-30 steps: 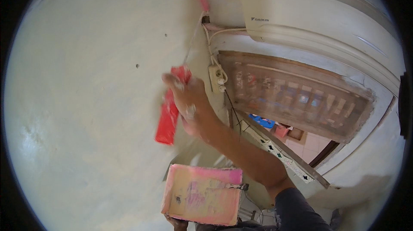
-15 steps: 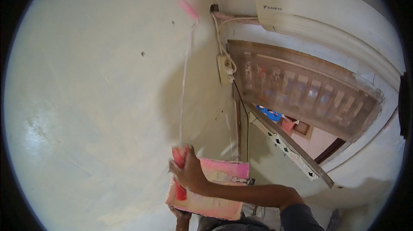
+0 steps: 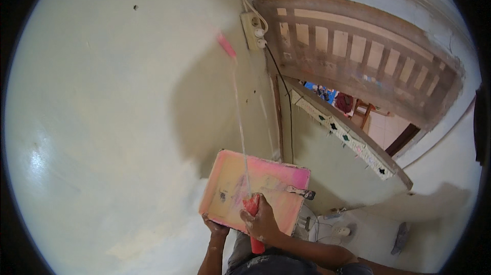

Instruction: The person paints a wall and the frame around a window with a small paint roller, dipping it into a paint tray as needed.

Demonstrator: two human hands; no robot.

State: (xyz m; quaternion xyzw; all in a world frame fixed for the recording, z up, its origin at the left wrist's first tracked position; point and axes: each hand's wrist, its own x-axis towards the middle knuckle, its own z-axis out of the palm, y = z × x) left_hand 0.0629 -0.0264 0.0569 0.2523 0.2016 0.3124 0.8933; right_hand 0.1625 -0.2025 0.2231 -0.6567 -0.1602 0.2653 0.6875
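In my right hand point(image 3: 264, 220), the fingers are wrapped round the red handle of a long paint roller point(image 3: 226, 45). Its thin rod runs up over the tray to a small pink sleeve near the pale wall; whether the sleeve touches the wall I cannot tell. My left hand point(image 3: 217, 227) grips the near left corner of a square paint tray point(image 3: 210, 185), its fingers partly hidden beneath. Pink and peach paint coats the tray. Across its right side lies a small paint-smeared tool point(image 3: 300, 192) with a dark end.
The pale greenish wall point(image 3: 102, 121) fills the left. A socket strip point(image 3: 251, 29) with plugs and a hanging dark cable is at the corner. To the right are a slatted wooden vent frame point(image 3: 358, 55) and a slanting door top point(image 3: 348, 137). Cables lie on the floor below.
The view has tipped downward, so the air conditioner has mostly gone out of sight. My right hand has drawn the roller down and toward my body. More of the tray and left hand shows.
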